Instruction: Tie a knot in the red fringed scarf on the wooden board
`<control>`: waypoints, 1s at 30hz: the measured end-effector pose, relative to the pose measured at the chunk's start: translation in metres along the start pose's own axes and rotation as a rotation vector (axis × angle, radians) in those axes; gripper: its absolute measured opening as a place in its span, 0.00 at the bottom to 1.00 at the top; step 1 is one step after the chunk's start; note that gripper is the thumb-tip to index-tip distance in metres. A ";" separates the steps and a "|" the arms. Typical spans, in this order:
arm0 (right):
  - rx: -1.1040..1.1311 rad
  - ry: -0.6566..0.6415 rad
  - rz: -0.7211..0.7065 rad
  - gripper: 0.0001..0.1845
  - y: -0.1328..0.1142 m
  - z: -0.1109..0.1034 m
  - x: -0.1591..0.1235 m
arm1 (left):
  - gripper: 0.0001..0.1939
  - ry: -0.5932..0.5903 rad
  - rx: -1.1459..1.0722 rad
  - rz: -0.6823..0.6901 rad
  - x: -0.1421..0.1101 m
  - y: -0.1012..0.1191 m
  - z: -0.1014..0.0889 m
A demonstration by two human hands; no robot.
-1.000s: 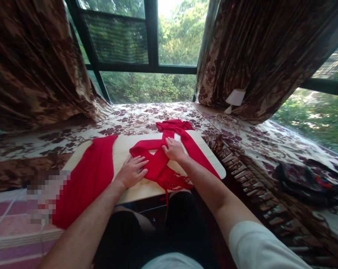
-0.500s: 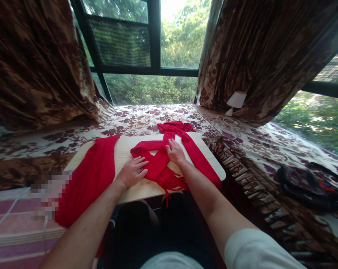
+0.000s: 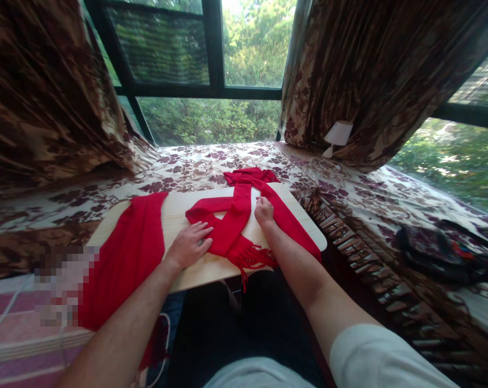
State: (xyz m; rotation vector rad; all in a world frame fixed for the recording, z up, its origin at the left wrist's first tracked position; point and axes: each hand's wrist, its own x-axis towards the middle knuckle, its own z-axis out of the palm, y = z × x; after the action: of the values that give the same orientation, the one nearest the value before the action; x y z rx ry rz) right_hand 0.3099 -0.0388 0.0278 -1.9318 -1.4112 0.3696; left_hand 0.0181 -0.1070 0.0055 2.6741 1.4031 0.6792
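A long red scarf [image 3: 231,229] with a fringed end lies crossed over itself on a small light wooden table [image 3: 187,213]. Its far part is bunched at the table's back edge, and one strip runs off the right side. My left hand [image 3: 189,245] lies flat with fingers spread, on the table and the scarf's left fold. My right hand [image 3: 263,210] is curled on the strip that runs to the right, fingers pinching the cloth. A second wide red cloth [image 3: 126,258] drapes over the table's left end and hangs down.
Floral brown-and-cream fabric [image 3: 195,167] covers the ledge behind and beside the table. Heavy brown curtains [image 3: 369,70] hang at both sides of a window. A small white lamp [image 3: 336,134] stands at the back right. A dark bag [image 3: 441,253] lies at right.
My right hand has slid from the scarf's crossing to the right-hand strip and closed on it. The left hand has stayed flat in place. The view shifted slightly.
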 end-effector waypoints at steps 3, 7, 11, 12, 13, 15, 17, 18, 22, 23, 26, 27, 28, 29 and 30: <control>0.018 0.007 -0.013 0.26 0.003 0.005 0.000 | 0.25 -0.008 -0.008 -0.023 -0.001 0.002 -0.001; 0.018 0.009 -0.008 0.23 0.008 0.012 0.004 | 0.24 -0.022 -0.019 -0.044 -0.002 0.006 -0.004; 0.018 0.007 -0.006 0.21 0.012 0.015 0.007 | 0.24 -0.031 -0.020 -0.057 -0.002 0.008 -0.006; 0.025 0.011 -0.007 0.21 0.012 0.015 0.007 | 0.24 -0.033 -0.018 -0.054 -0.002 0.008 -0.006; 0.035 0.015 -0.009 0.20 0.012 0.015 0.007 | 0.24 -0.033 -0.018 -0.050 -0.002 0.009 -0.006; 0.061 0.030 -0.005 0.19 0.012 0.015 0.006 | 0.24 -0.025 -0.019 -0.045 -0.002 0.009 -0.006; 0.094 0.051 -0.001 0.18 0.012 0.014 0.005 | 0.23 -0.016 -0.024 -0.044 -0.002 0.009 -0.006; 0.109 0.061 0.000 0.17 0.011 0.015 0.005 | 0.23 -0.014 -0.027 -0.044 -0.002 0.009 -0.007; 0.130 0.074 0.002 0.16 0.012 0.016 0.005 | 0.23 -0.016 -0.028 -0.055 -0.001 0.010 -0.008; 0.124 0.071 0.003 0.15 0.012 0.016 0.006 | 0.23 -0.018 -0.027 -0.059 -0.001 0.010 -0.008; 0.107 0.060 0.010 0.16 0.012 0.017 0.008 | 0.23 -0.027 -0.027 -0.070 -0.002 0.011 -0.009; 0.103 0.056 0.014 0.16 0.012 0.017 0.009 | 0.23 -0.030 -0.030 -0.072 -0.002 0.012 -0.010; 0.099 0.053 0.019 0.16 0.012 0.017 0.009 | 0.23 -0.033 -0.032 -0.074 -0.002 0.012 -0.010; 0.095 0.050 0.022 0.17 0.012 0.017 0.009 | 0.23 -0.033 -0.036 -0.076 -0.002 0.012 -0.010; 0.091 0.049 0.024 0.17 0.012 0.017 0.010 | 0.23 -0.030 -0.039 -0.077 -0.002 0.012 -0.010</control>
State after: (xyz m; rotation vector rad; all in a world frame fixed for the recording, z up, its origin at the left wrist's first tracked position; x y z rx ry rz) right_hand 0.3114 -0.0255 0.0092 -1.8735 -1.3189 0.3886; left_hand 0.0226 -0.1171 0.0173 2.5750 1.4614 0.6493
